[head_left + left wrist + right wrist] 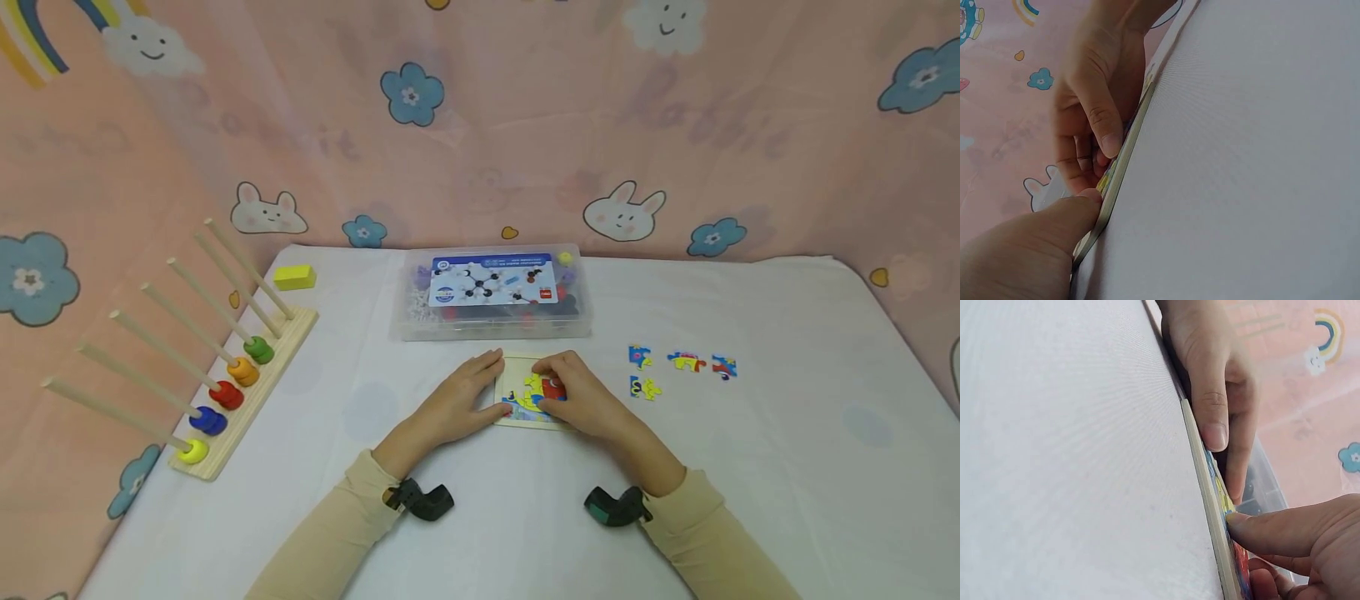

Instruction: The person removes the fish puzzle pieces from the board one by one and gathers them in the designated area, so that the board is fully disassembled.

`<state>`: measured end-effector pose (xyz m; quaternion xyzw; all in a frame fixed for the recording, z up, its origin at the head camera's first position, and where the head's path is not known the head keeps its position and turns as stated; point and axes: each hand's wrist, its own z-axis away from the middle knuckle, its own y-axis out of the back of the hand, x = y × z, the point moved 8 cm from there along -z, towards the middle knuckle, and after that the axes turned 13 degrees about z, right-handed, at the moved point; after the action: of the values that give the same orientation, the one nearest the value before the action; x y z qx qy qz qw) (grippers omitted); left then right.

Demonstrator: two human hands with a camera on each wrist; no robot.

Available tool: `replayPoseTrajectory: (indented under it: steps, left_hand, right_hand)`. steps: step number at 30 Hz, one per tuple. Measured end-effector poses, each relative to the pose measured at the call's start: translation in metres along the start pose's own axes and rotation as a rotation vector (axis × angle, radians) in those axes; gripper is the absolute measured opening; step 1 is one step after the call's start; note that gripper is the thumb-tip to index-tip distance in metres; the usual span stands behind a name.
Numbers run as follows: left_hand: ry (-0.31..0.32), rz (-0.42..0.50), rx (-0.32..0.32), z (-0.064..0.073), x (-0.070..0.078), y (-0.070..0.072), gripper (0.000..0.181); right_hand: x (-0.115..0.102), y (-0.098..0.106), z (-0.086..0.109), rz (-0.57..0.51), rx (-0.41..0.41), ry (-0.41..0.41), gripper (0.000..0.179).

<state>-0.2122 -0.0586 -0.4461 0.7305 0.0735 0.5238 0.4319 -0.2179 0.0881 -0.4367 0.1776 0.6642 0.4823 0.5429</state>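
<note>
A small wooden jigsaw tray with a light frame lies on the white cloth between the two hands. Blue, yellow and red puzzle pieces fill part of it. The left hand rests along the tray's left side, its thumb on the lower left edge and its fingers stretched to the upper left corner. Bent over the tray's right side, the right hand pinches a puzzle piece between thumb and fingers; its fingers partly hide the piece. In the right wrist view, the right thumb touches the coloured pieces.
Several loose puzzle pieces lie right of the tray. Behind it stands a clear plastic box with a molecule label. At left are a wooden peg rack with coloured rings and a yellow block. A patterned curtain hangs behind.
</note>
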Motion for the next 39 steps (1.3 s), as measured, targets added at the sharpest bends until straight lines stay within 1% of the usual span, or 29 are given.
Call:
replayPoseTrajectory:
  steps: [9,15,20,27,39]
  left_hand:
    - [-0.005,-0.001,0.009,0.0003,0.0011,0.0012,0.072]
    - [-0.002,-0.008,0.009,-0.0003,0.0001,0.0007,0.072]
    - [0.000,-0.003,0.007,-0.0003,0.0004,0.0010,0.072]
    - [-0.013,-0.001,0.012,0.0003,0.0002,0.0007,0.071]
    - [-0.006,-0.005,0.011,0.0000,0.0004,0.0006,0.072]
  right_hand:
    - [0.0000,0.0020,0.0012,-0.039,0.030,0.017,0.044]
    - [-0.0007,0.0032,0.0015,-0.027,0.047,0.033,0.044]
    - [-0.0005,0.0026,0.0017,-0.018,0.045,0.032,0.044]
    - [-0.0005,0.0019,0.0019,-0.036,0.050,0.039,0.044]
    - [-0.0015,0.0031,0.0032,-0.038,0.083,0.029,0.044]
